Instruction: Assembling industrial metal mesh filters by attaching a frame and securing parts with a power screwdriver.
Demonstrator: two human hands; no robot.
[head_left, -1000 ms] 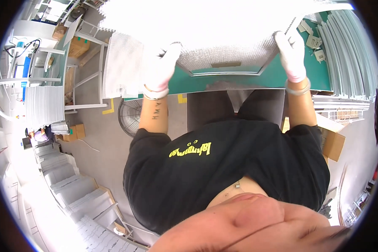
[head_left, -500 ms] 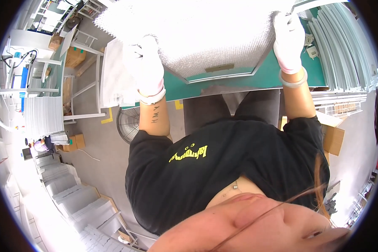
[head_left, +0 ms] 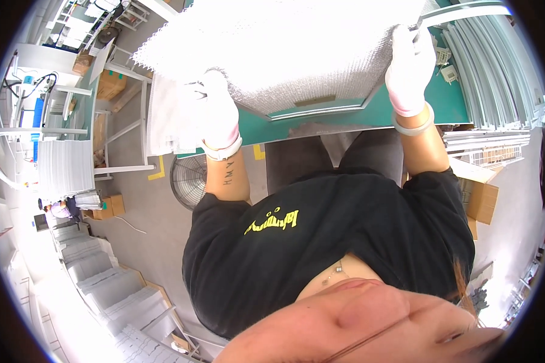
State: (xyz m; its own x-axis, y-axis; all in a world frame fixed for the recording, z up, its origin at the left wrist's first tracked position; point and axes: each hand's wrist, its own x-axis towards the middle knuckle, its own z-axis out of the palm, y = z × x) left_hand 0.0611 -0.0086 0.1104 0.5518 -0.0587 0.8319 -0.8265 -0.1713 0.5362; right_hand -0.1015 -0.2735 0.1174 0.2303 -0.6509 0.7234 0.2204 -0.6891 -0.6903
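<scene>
A shiny silvery mesh-textured sheet [head_left: 309,72] with a zigzag left edge stretches between my hands above the green worktable [head_left: 266,128]. My left hand [head_left: 215,112], in a white glove, is closed on its near left edge. At the right edge my gloved right hand [head_left: 410,72] pinches the sheet, fingers bent together. Below the sheet lies a thin rectangular metal frame [head_left: 321,112], its near side and corners showing. The upper part of the sheet is washed out by glare.
A stack of long pale strips [head_left: 490,72] lies at the table's right, beside small white fittings [head_left: 449,74]. White bar [head_left: 466,13] at the far right. A floor fan [head_left: 189,181] stands below the left table edge; a cardboard box [head_left: 483,202] sits right. White racks [head_left: 121,127] stand left.
Both hands have come a little nearer to my body, the right one also slightly leftward. The sheet has shifted slightly with them, still held.
</scene>
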